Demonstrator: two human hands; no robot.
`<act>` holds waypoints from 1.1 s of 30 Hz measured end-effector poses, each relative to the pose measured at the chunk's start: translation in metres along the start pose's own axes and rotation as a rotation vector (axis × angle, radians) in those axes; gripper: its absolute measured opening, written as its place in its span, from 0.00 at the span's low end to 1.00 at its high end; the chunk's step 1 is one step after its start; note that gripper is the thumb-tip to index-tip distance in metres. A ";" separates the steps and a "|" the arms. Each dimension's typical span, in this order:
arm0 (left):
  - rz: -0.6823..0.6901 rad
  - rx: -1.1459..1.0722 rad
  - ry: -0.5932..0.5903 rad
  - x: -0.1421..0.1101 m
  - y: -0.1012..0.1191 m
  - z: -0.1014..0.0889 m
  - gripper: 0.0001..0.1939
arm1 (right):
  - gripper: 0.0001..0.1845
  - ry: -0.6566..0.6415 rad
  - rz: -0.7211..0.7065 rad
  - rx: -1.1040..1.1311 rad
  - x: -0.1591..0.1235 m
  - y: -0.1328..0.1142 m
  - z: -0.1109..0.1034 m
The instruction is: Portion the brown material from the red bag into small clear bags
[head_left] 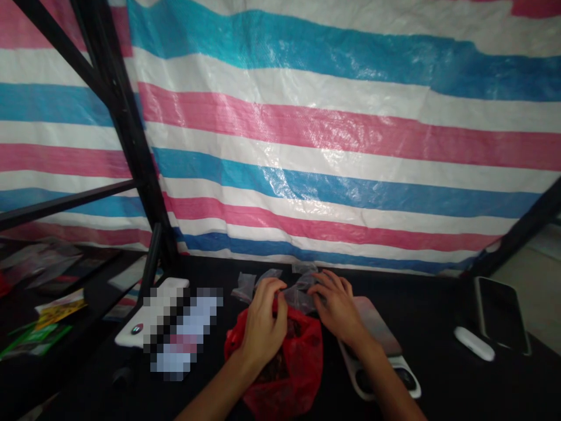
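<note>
A red plastic bag (304, 362) stands with its mouth open in front of me, dark brown contents showing inside. My left hand (265, 321) is over the bag's left side, thumb and index finger brought together at the edge of a small clear plastic bag (298, 299). Just what they pinch is partly hidden. My right hand (337, 304) reaches in from the other side with fingers bent and spread, their tips touching the clear bags. More small clear bags (244, 286) lie behind the red bag. Under my right forearm is a kitchen scale (379, 327) with a metal-coloured plate.
To the left lie a white device (131, 334) and a blurred-out, phone-like item (186, 333). At the right are a dark phone (502, 316) and a white oval case (474, 344). Packets (61, 310) sit far left. A black frame post (127, 128) and striped sheeting (328, 134) stand behind.
</note>
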State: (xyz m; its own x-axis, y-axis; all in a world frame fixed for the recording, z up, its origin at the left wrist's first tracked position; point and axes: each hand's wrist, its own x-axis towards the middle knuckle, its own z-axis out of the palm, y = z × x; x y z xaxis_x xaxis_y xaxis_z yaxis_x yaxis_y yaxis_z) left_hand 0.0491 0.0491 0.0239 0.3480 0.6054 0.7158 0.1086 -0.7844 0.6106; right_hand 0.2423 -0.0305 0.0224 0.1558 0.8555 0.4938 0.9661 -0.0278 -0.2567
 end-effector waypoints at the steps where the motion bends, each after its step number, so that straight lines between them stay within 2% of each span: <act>1: 0.002 0.001 0.002 0.000 0.000 0.000 0.11 | 0.13 -0.036 -0.005 0.004 0.000 -0.002 0.002; 4: 0.000 0.005 0.005 0.000 -0.002 0.002 0.11 | 0.15 -0.068 0.019 0.033 0.001 -0.003 0.005; 8: -0.027 0.001 0.034 0.001 -0.005 0.003 0.08 | 0.16 0.142 0.035 0.231 0.005 -0.007 -0.003; 10: -0.053 -0.012 0.039 0.002 -0.006 0.003 0.13 | 0.16 0.217 0.034 0.421 0.006 -0.015 -0.011; 13: -0.073 -0.065 -0.027 0.004 -0.009 0.003 0.26 | 0.14 0.155 0.005 0.672 0.003 -0.033 -0.021; 17: -0.125 -0.150 -0.121 0.004 -0.012 0.003 0.28 | 0.12 0.008 -0.064 0.817 -0.001 -0.053 -0.025; 18: -0.140 -0.168 -0.141 0.003 -0.012 0.002 0.27 | 0.11 0.012 -0.061 0.828 -0.002 -0.055 -0.023; 20: -0.160 -0.199 -0.178 0.004 -0.013 0.001 0.24 | 0.08 0.100 -0.015 0.826 -0.002 -0.058 -0.019; 22: -0.187 -0.212 -0.168 0.006 -0.013 -0.001 0.21 | 0.05 0.174 0.030 0.775 -0.004 -0.061 -0.015; 23: -0.209 -0.211 -0.143 0.009 -0.013 -0.002 0.20 | 0.05 0.150 0.022 0.725 -0.005 -0.062 -0.013; 24: -0.237 -0.208 -0.111 0.012 -0.013 -0.005 0.20 | 0.05 0.074 -0.011 0.654 -0.006 -0.064 -0.013; 26: -0.300 -0.200 -0.054 0.020 -0.011 -0.011 0.21 | 0.08 -0.153 -0.105 0.476 -0.009 -0.068 -0.015; 28: -0.335 -0.182 -0.016 0.027 -0.005 -0.022 0.22 | 0.11 -0.324 -0.162 0.315 -0.011 -0.071 -0.018; 31: -0.313 -0.105 0.070 0.019 0.013 -0.045 0.23 | 0.14 -0.403 -0.166 0.198 -0.012 -0.073 -0.023; 33: -0.390 -0.029 0.181 -0.006 0.029 -0.059 0.23 | 0.15 -0.415 -0.175 0.176 -0.011 -0.073 -0.025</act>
State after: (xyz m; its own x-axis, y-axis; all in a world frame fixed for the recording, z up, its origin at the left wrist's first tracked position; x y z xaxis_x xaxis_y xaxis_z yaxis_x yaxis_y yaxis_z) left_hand -0.0048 0.0305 0.0572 0.1171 0.8716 0.4761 0.1723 -0.4900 0.8546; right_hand 0.1755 -0.0511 0.0567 -0.1359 0.9745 0.1783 0.9152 0.1924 -0.3541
